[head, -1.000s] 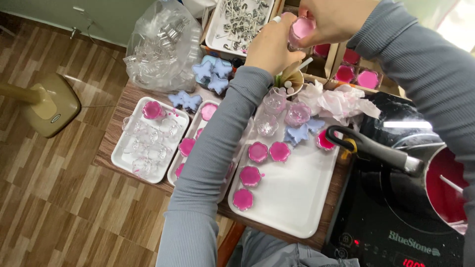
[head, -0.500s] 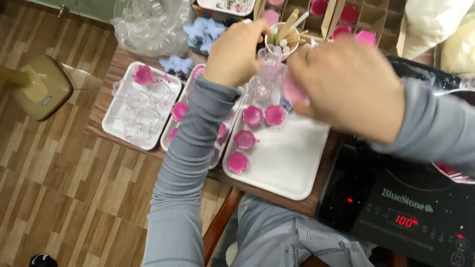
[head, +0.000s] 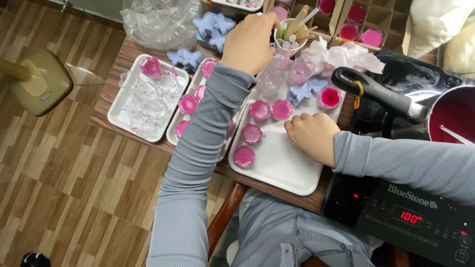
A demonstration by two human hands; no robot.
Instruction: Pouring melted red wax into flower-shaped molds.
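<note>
On the white rectangular plastic tray [head: 297, 170], the right hand [head: 310, 137] rests, fingers curled together, empty; the left hand [head: 249, 42], fingers hidden, reaches the paper cup of wooden sticks [head: 292, 34]; draw 1 stick gently.

Seen from above, the left hand [head: 250, 42] reaches to the white paper cup of wooden sticks [head: 292, 30] at the far edge of the brown wooden desk [head: 110, 91], while the right hand [head: 311, 136], fingers curled, rests on the white rectangular plastic tray [head: 287, 165] beside pink flower-shaped wax-filled cups [head: 271, 110] (four in a loose cluster).
</note>
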